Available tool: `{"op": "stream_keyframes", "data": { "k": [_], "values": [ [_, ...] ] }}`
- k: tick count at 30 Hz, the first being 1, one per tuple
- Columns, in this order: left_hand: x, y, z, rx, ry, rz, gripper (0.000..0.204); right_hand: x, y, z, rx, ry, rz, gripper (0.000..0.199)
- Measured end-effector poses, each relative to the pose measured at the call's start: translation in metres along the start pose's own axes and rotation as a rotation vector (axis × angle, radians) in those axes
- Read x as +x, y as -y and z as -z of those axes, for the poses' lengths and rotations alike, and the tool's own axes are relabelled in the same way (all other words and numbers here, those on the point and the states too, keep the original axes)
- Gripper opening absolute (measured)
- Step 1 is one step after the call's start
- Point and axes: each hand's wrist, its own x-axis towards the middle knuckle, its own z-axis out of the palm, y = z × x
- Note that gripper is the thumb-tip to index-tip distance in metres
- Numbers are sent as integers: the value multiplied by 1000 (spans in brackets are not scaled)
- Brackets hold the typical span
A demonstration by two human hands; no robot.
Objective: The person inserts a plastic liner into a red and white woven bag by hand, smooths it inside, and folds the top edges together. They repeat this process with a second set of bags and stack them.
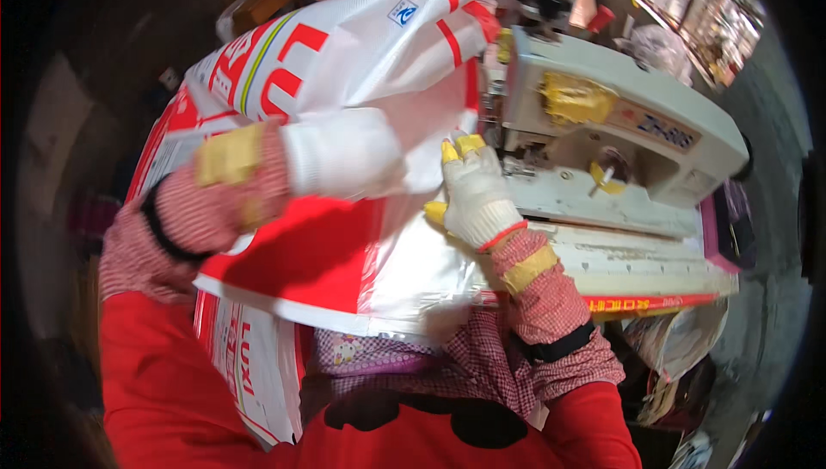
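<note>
**Operator:** Where is the bag (344, 73) sitting at this moment?

**Technician:** The white and red woven bag is lying across the person's lap and rising toward the sewing machine (619, 138). Its upper part is bunching above the left hand, and one edge is running in beside the machine's head. A silvery inner face is showing on the lower fold.

**Operator:** What are the hands doing?

**Technician:** Both are wearing white knit gloves. The left hand (344, 155) is closing on a gathered fold of the bag, fingers wrapping into the material. The right hand (473, 198) is pressing flat on the bag just beside the machine, fingers spread and not clamping anything.

**Operator:** How is the material likely handling?

**Technician:** Judging by the creases, it is light, thin and floppy, holding no shape unsupported. The glossy face is probably slippery, so the gloves are likely helping with friction. It does not look fragile, though a fold could be sliding out of line.

**Operator:** Where is the best place to take hold?

**Technician:** One hand should be gripping a bunched fold away from the machine, carrying the loose bulk. The other should be pinning the edge flat on the surface (637, 267), keeping fingertips apart from the needle area, which is hidden here.
</note>
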Motion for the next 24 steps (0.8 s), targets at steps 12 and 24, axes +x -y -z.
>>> {"op": "stream_keyframes", "data": {
  "k": [12, 24],
  "values": [
    [-224, 37, -128, -478, -1190, 723, 34, 45, 191, -33, 242, 387, 326, 25],
    [-251, -14, -269, -2015, -1203, 824, 32, -37, 233, -60, 1125, 834, 122, 32]
  ]
}}
